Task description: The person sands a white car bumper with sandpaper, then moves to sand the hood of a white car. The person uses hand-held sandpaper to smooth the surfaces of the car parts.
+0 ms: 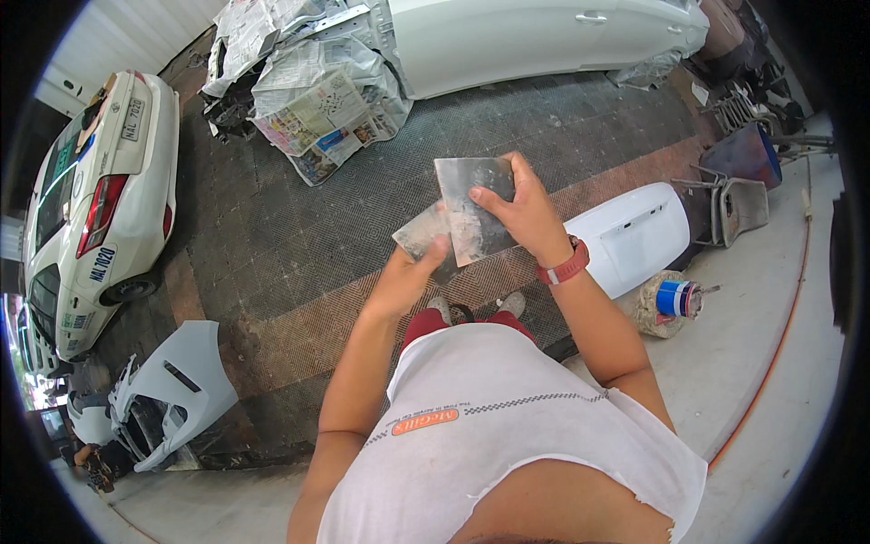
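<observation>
My right hand [533,216] grips a flat, dark-grey rectangular sheet [473,234] by its right side, thumb across its face. Pale smudges mark its surface, mostly low on the left. In my left hand [404,279] is a smaller flat piece [419,232], pale and dusty, pinched under the thumb. The smaller piece meets the left edge of the larger sheet, partly overlapping it in this view. Whether the two touch, and what they are made of, I cannot tell. Both are held up in front of me above the floor mats.
Ahead stands a white car body [507,45], its front draped with newspaper [326,118]. A white car [136,181] is at left, above a loose bumper [195,381]. At right lie a white panel [634,236], a blue can [672,297], metal chairs [739,208] and an orange hose [770,372].
</observation>
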Demonstrator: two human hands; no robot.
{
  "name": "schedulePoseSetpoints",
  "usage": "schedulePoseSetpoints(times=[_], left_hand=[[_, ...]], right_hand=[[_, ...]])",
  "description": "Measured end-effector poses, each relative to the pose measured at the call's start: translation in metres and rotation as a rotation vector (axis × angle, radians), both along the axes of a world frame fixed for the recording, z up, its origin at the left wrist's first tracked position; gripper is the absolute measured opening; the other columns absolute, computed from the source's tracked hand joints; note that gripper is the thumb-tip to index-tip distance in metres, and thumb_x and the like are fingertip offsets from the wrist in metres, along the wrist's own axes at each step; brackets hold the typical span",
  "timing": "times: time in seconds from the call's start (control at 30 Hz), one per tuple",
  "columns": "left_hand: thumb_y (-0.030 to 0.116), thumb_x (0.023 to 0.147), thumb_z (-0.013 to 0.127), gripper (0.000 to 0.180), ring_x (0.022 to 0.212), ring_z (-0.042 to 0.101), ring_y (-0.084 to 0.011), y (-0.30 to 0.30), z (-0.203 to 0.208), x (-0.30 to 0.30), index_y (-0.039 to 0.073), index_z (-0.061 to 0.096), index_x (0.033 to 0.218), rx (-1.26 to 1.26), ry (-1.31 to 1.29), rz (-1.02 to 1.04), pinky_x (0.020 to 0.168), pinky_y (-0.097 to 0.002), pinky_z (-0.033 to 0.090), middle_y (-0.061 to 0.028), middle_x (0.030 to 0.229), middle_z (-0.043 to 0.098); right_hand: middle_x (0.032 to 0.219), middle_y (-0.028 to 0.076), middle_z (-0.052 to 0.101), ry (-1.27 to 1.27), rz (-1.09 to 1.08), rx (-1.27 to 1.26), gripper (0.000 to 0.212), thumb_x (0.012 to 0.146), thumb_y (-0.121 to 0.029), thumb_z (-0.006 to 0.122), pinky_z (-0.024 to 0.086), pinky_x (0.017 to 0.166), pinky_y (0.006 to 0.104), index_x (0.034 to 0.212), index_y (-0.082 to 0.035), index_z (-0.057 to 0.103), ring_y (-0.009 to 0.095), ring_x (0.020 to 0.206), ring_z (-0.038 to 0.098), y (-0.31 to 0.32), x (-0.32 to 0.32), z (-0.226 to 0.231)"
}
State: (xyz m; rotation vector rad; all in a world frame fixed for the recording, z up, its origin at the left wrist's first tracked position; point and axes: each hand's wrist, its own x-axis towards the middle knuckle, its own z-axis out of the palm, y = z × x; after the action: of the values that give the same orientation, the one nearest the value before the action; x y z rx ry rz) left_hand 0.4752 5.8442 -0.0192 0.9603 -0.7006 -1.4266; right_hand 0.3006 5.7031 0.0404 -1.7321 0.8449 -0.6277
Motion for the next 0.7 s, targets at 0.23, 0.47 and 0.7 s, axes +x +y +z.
schedulePoseSetpoints(times=[0.23, 0.47, 0.7], left_hand=[[0.019, 0.095, 0.078, 0.076, 0.13, 0.06, -0.0233, -0.016, -0.011, 0.013, 0.005, 0.039, 0.158, -0.053, 0.049, 0.106, 0.112, -0.0423, 0.05, -0.012, 0.138, 0.061], [0.014, 0.1, 0.074, 0.047, 0.122, 0.063, -0.0215, -0.013, -0.006, 0.018, 0.002, 0.057, 0.142, -0.034, -0.109, 0.225, 0.108, -0.0383, 0.049, -0.0096, 0.13, 0.067], [0.025, 0.103, 0.072, 0.04, 0.116, 0.062, -0.0173, -0.013, 0.014, 0.016, 0.0, 0.062, 0.133, 0.032, -0.439, 0.101, 0.101, -0.0356, 0.05, -0.0079, 0.126, 0.07]], right_hand=[[0.132, 0.01, 0.062, -0.27, 0.257, 0.415, 0.053, 0.101, -0.034, 0.073, 0.052, 0.102, 0.0365, 0.136, -0.002, 0.049, 0.018, 0.121, 0.06, 0.023, -0.011, -0.036], [0.117, 0.007, 0.072, -0.59, -0.254, 1.015, 0.036, 0.107, -0.035, 0.064, 0.061, 0.091, 0.0379, 0.126, -0.005, 0.064, 0.017, 0.105, 0.071, 0.027, -0.014, -0.06], [0.115, 0.006, 0.067, -0.512, -0.312, 0.49, 0.036, 0.102, -0.025, 0.072, 0.056, 0.094, 0.033, 0.125, -0.002, 0.057, 0.014, 0.109, 0.064, -0.012, -0.013, -0.013]])
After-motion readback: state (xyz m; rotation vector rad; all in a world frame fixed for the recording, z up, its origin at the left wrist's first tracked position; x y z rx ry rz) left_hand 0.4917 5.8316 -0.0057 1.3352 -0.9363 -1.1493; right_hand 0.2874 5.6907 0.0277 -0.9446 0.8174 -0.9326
